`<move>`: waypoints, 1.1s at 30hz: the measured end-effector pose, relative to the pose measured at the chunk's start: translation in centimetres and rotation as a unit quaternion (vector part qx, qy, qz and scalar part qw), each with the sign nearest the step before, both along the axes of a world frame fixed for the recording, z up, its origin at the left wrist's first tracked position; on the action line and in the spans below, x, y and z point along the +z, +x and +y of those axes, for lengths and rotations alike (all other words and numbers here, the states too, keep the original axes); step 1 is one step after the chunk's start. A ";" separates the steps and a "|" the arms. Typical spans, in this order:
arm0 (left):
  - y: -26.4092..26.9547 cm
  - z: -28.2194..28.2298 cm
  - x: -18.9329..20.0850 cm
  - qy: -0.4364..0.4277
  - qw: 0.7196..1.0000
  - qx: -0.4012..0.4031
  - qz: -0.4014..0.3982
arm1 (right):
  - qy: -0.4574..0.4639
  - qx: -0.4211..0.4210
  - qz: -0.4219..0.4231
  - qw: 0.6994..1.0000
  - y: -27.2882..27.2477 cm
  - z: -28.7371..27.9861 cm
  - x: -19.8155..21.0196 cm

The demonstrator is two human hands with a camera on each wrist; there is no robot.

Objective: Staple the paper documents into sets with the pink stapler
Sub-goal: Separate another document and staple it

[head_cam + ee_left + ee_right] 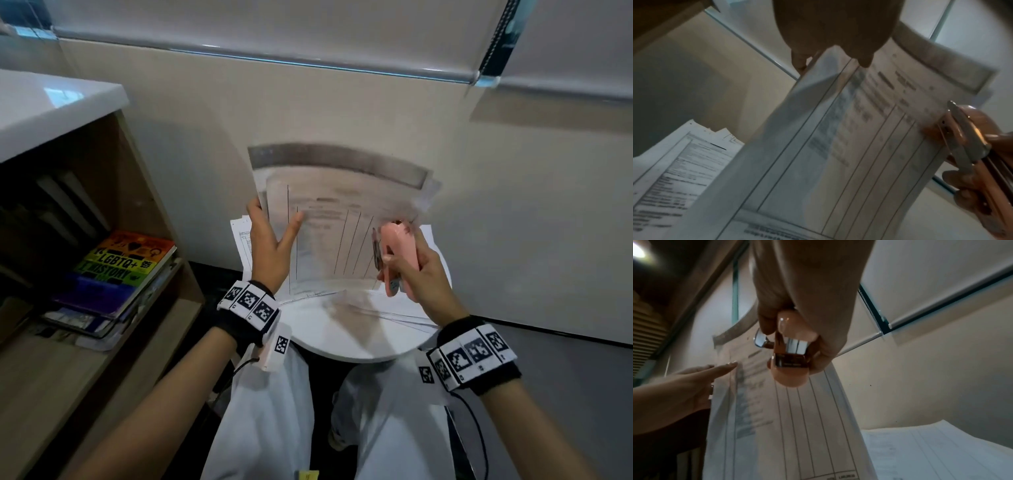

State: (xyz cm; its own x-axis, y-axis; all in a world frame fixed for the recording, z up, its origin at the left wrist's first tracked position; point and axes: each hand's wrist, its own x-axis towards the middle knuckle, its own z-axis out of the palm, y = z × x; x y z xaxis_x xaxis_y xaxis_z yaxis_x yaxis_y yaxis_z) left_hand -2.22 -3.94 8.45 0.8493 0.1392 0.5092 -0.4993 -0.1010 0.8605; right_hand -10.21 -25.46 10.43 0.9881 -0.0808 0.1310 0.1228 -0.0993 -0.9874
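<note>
My left hand holds a blurred sheaf of printed sheets upright over a small round white table, thumb in front and fingers behind the left edge. My right hand grips the pink stapler, whose front end points up at the sheaf's right edge. I cannot tell whether the sheets sit between its jaws. In the left wrist view the stapler touches the sheets. In the right wrist view the stapler is in front of the sheets. More papers lie on the table.
A wooden shelf unit stands at the left with stacked books and a white top. A beige wall rises behind the table, with a roller blind above. My legs in white trousers are under the table's near edge.
</note>
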 end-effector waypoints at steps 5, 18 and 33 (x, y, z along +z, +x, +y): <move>0.0 -0.4 -1.2 0.008 0.996 -0.053 0.068 | -0.022 0.001 0.044 0.999 0.4 -0.7 -1.0; -0.2 -0.7 -2.0 0.047 0.995 -0.047 0.077 | -0.034 0.006 0.058 0.998 0.5 0.2 -0.9; -1.5 -0.4 -3.1 0.043 0.990 -0.032 0.131 | 0.228 -0.171 -0.120 0.951 6.9 7.1 9.5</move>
State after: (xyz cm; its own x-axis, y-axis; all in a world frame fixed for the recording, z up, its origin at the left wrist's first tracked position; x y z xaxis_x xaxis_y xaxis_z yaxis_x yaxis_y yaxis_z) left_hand -3.71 -4.35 5.37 0.9596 0.0458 0.2776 -0.2677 -0.1547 0.9510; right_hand -3.26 -18.33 19.89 0.8398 -0.4945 0.2240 0.3878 0.2579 -0.8849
